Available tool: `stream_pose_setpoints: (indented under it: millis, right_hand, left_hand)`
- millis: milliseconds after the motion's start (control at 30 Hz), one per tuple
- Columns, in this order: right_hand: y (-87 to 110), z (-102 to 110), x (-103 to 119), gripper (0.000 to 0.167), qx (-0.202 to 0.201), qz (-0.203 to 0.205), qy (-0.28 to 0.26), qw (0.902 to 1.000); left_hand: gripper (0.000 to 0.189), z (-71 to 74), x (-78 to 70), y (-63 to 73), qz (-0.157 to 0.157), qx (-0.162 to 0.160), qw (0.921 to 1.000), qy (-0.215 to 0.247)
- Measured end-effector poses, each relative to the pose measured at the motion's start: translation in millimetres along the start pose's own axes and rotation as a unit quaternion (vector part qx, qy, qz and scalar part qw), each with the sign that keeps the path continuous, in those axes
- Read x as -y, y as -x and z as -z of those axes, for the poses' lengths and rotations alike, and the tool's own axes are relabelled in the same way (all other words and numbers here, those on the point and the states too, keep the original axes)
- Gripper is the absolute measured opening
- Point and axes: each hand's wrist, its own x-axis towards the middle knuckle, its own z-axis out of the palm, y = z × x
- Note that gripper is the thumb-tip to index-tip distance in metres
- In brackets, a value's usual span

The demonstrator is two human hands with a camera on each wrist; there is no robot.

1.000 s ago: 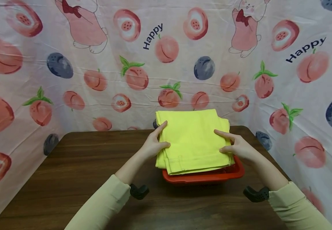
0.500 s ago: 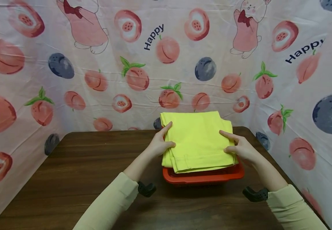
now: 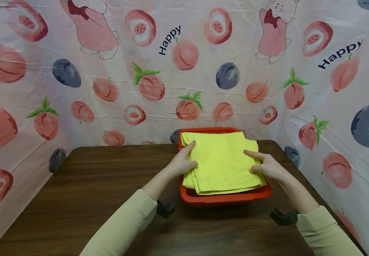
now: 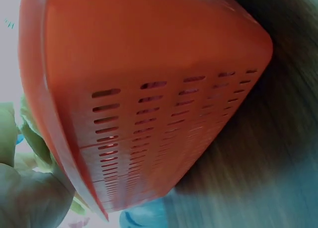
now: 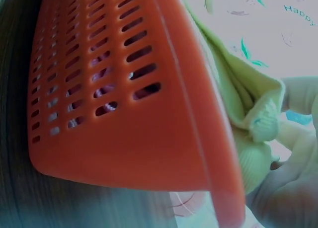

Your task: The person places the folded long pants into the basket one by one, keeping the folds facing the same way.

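Folded yellow trousers (image 3: 223, 160), with a stitched band and a belt loop along the near edge, lie at the mouth of a red plastic basket (image 3: 226, 199). My left hand (image 3: 183, 163) grips their left edge, thumb and index finger on top. On the opposite side, my right hand (image 3: 267, 168) holds the right edge the same way. The right wrist view shows the fabric (image 5: 248, 94) bunched between the fingers, just over the basket rim (image 5: 208, 114). In the left wrist view, part of the left hand (image 4: 30, 198) shows beside the rim. The undersides of the trousers are hidden.
The basket stands on a dark wooden table (image 3: 107, 185), toward its back right. Through its slotted wall (image 5: 84, 64), pinkish contents show, too partly to identify. A fruit-printed cloth (image 3: 159, 71) hangs behind and on both sides of the table.
Both hands have lowered the trousers and moved them slightly right. The basket's far rim, hidden before, now shows behind them. Both hands keep their grip.
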Motion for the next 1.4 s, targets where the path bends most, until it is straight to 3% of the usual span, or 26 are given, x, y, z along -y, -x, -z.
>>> stream_pose_setpoints:
  millis: [267,433,600,767,833,933,1000,1067,1167,1233,1300,1400]
  right_hand:
    - [-3.4,-6,5,0.075,-0.011,-0.019,0.061,0.9979]
    - [-3.9,-10,8,0.075,-0.015,-0.040,0.100,0.9940]
    - [-1.9,-13,11,0.071,-0.009,-0.029,0.160,0.9866]
    - [0.4,-15,11,0.070,-0.008,-0.006,0.186,0.9825]
    - [2.3,-15,10,0.068,-0.017,0.014,0.209,0.9776]
    - [8.8,-16,9,0.065,-0.046,0.037,0.243,0.9683]
    - [13.7,-17,8,0.066,-0.070,0.049,0.259,0.9620]
    - [18.4,-19,9,0.067,-0.093,0.058,0.274,0.9556]
    - [22.2,-19,13,0.068,-0.121,0.087,0.310,0.9389]
    - [23.2,-16,17,0.069,-0.128,0.108,0.339,0.9257]
    - [22.4,-12,19,0.069,-0.123,0.124,0.363,0.9152]
    - [17.2,-8,18,0.071,-0.092,0.135,0.386,0.9079]
  left_hand:
    - [0.090,-3.2,-9.2,-1.9,0.022,0.015,0.9950,-0.096]
    - [0.091,-13.1,-14.9,-2.0,0.036,0.018,0.9841,-0.173]
    - [0.086,-21.8,-19.2,-1.2,0.043,0.009,0.9756,-0.215]
    - [0.084,-29.5,-22.0,1.2,0.063,0.008,0.9659,-0.251]
    - [0.081,-32.5,-23.9,3.8,0.067,0.003,0.9596,-0.273]
    - [0.073,-37.6,-27.9,11.9,0.058,-0.002,0.9405,-0.335]
    - [0.068,-39.9,-31.7,18.9,0.042,-0.005,0.9215,-0.386]
    - [0.065,-39.1,-36.2,24.8,0.020,-0.002,0.8966,-0.442]
    - [0.066,-31.1,-41.0,27.4,-0.003,0.015,0.8711,-0.491]
    - [0.072,-23.1,-41.2,26.2,-0.013,0.029,0.8658,-0.499]
    - [0.079,-16.3,-37.8,24.5,-0.013,0.046,0.8709,-0.489]
    - [0.093,-10.0,-29.1,22.7,-0.019,0.057,0.8792,-0.473]
